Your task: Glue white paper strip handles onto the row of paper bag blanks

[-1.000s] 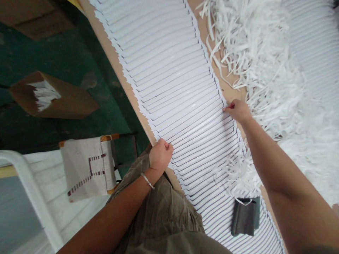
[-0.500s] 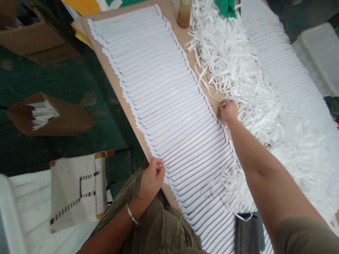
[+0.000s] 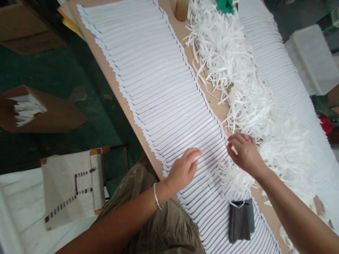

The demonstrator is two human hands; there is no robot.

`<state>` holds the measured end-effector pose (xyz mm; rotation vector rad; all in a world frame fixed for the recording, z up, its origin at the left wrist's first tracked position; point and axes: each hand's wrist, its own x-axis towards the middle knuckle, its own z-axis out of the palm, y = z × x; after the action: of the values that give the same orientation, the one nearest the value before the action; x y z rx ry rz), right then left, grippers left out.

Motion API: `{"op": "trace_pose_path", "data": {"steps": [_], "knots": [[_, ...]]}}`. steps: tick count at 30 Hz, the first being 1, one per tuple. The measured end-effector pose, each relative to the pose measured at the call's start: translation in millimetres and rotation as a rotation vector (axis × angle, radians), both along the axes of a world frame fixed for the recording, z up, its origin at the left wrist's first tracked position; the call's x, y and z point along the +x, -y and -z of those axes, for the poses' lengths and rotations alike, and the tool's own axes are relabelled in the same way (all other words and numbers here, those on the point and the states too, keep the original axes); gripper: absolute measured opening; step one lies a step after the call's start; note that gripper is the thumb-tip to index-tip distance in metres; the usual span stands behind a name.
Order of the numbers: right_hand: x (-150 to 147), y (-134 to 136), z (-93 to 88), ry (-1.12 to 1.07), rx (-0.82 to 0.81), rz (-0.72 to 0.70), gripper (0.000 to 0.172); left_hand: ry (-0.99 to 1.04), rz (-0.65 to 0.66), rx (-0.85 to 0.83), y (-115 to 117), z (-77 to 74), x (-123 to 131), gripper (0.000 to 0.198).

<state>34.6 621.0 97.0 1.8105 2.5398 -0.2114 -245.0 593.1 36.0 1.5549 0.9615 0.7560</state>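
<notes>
A long fanned row of overlapping white sheets (image 3: 159, 81) lies along a wooden table (image 3: 124, 102). My left hand (image 3: 184, 169) rests flat on the sheets near the table's front edge, fingers stretched out and holding nothing. My right hand (image 3: 245, 151) is at the right edge of the row, fingers curled in a pinch at a sheet's edge; whether it grips a strip I cannot make out. A heap of white paper strips (image 3: 246, 91) lies just beyond my right hand.
A dark grey cloth (image 3: 241, 220) lies on the sheets near me. A second fanned row of white sheets (image 3: 288, 84) runs on the right. A brown bottle (image 3: 182, 8) stands at the far end. A cardboard box (image 3: 39, 111) and a woven stool (image 3: 71, 183) are on the floor at left.
My left hand has let go of the row's left edge and moved right onto the sheets, now open. My right hand has come nearer me along the right edge.
</notes>
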Motion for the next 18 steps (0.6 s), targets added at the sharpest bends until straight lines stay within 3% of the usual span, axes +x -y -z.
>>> {"op": "trace_pose_path", "data": {"steps": [3,6,9,12,15,18], "knots": [[-40,31,-28.6,-0.261,-0.317,-0.136,0.010,0.138,0.118,0.011,3,-21.7,28,0.045],[-57,44,-39.1,-0.410,-0.543,-0.065,0.015,0.134,0.151,-0.179,12,-25.7,29,0.031],[-61,46,-33.0,-0.419,-0.694,0.037,0.022,0.086,0.162,-0.372,23,-21.6,9,0.022],[-64,41,-19.2,-0.426,-0.761,-0.006,0.025,0.066,0.118,-0.483,31,-16.5,-21,0.022],[-62,29,-4.5,-0.440,-0.750,-0.040,0.030,-0.007,0.021,-0.541,34,-7.7,-51,0.023],[-50,12,8.6,-0.434,-0.688,0.022,0.035,-0.103,-0.098,-0.542,35,6.1,-79,0.024]]}}
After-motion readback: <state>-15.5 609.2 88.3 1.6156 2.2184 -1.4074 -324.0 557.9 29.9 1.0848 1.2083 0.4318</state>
